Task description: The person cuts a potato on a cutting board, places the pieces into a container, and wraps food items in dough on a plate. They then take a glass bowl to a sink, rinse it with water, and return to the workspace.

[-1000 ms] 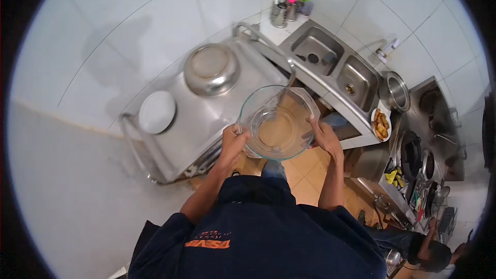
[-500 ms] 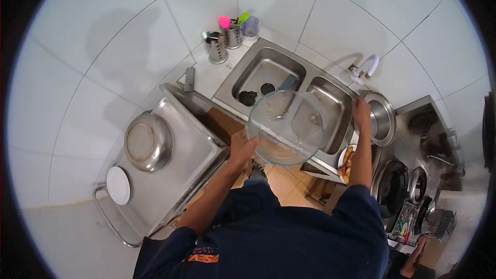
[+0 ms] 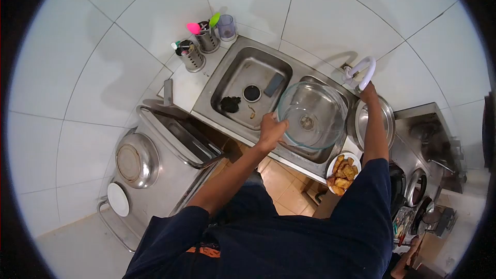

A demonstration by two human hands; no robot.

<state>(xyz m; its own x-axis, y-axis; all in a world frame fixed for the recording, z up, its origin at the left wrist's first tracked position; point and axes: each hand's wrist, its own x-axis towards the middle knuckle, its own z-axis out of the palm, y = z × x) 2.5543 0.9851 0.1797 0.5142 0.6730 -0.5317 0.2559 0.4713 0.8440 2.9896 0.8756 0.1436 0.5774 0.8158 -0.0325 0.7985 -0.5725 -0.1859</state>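
My left hand (image 3: 273,131) is closed on the near-left rim of a clear glass bowl (image 3: 339,111). The bowl is over the right basin of the steel double sink (image 3: 206,107), and the drain shows through its base. At the end of the white curved faucet (image 3: 370,70), my right hand (image 3: 368,93) has its fingers closed against the spout, partly hidden. Below that forearm stands a round steel pot (image 3: 388,119). Dark wet scraps (image 3: 230,104) and a grey flat strip (image 3: 273,85) lie in the left basin.
A white plate of fried pieces (image 3: 343,173) sits at the sink's front right corner. Steel utensil holders (image 3: 192,60) stand back left. On the left, a steel cart (image 3: 168,175) carries an upturned steel bowl (image 3: 137,160) and a white plate (image 3: 118,199). Another person's arm (image 3: 405,261) shows bottom right.
My left hand has carried the glass bowl rightward, over the right basin. My right hand has moved up to the faucet's spout. The camera view has shifted.
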